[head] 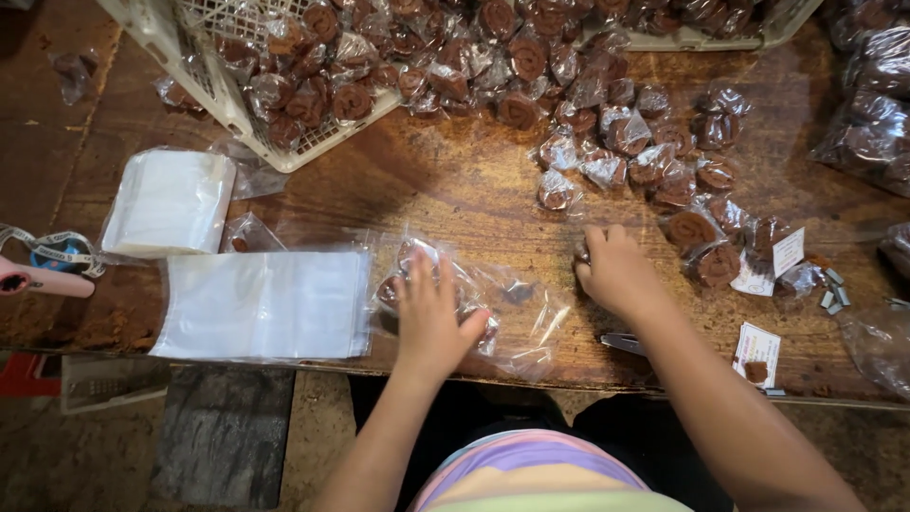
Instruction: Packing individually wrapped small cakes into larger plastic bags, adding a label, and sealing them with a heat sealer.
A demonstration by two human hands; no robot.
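Pressing down on a clear plastic bag point(493, 308), the left hand point(431, 318) lies flat with its fingers spread and open; it pins the bag on the wooden table point(455, 185) and grips nothing. Some wrapped brown rolls are already visible inside this bag, under the palm. The right hand point(616, 275) sits at about three o'clock from the left one, its fingers curled closed around a small wrapped roll point(581, 253), which mostly hides behind the knuckles.

At about one o'clock from the right hand spreads a loose heap of wrapped rolls point(654, 156), and at twelve o'clock, further away, a white plastic basket point(223, 104) lies tipped with more of them spilling out. At nine o'clock from the left hand lies a flat stack of empty clear bags point(270, 303), and beyond it, at ten o'clock, a smaller white stack point(171, 201). Small paper labels point(758, 351) rest near the table edge at four o'clock from the right hand.

To do this step well, I think the left hand should keep the bag mouth open and flat, so the roll slides in without catching the thin film. The right hand should hold the roll gently, because the wrapping looks soft and easy to crush.
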